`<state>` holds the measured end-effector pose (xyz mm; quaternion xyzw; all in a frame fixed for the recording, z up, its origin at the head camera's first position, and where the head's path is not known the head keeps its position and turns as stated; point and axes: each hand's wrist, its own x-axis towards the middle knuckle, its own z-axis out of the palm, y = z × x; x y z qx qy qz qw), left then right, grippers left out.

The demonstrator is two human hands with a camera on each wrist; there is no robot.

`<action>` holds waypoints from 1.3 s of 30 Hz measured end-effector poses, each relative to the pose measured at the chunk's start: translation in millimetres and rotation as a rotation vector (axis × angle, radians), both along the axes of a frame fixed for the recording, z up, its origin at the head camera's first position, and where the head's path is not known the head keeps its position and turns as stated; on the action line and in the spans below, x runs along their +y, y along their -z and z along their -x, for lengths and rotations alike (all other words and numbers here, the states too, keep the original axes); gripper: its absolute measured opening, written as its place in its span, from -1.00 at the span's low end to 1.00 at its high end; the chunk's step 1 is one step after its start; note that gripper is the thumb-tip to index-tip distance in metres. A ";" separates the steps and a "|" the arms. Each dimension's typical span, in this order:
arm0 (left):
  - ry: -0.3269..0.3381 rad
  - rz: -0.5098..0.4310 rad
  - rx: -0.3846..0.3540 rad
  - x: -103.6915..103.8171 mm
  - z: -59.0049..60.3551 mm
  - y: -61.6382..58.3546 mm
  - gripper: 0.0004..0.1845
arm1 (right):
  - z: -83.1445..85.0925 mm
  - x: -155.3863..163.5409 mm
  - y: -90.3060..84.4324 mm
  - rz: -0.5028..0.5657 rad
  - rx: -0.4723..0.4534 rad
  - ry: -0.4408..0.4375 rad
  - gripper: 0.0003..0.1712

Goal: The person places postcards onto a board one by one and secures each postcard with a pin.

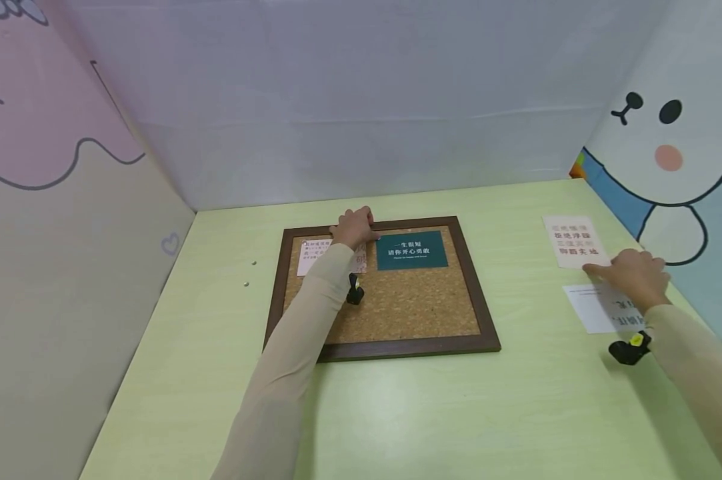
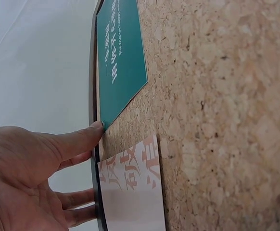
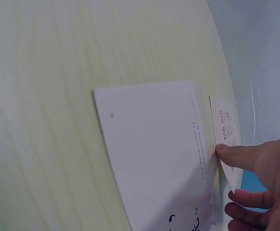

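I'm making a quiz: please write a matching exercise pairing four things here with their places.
Things
1. Dark green rectangular card with white print
2. Bare left hand
3. Bare right hand
4. Brown-framed rectangular cork board

Places
A. Middle of the pale green table
B. Table's right side
C. Board's upper right
D. Board's top edge

Pairs: 1-C; 2-D; 3-B; 4-A

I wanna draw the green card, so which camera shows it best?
The head view: the green card shows nearly whole, right way up. The left wrist view is closer, but the card runs off the top edge. The right wrist view doesn't show it.
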<state>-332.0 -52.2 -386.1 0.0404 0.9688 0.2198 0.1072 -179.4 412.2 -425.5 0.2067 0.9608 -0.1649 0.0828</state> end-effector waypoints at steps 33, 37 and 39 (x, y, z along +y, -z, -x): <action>0.019 -0.009 0.009 -3.3 0.0 0.9 -0.67 | 6.5 2.9 -9.3 0.322 0.230 0.192 -0.42; 0.020 -0.009 0.012 -3.5 -0.1 0.9 -0.66 | 6.9 1.6 -13.3 0.326 0.261 0.192 -0.43; 0.019 -0.009 0.013 -3.4 0.1 1.2 -0.65 | 7.5 1.2 -14.8 0.327 0.268 0.202 -0.44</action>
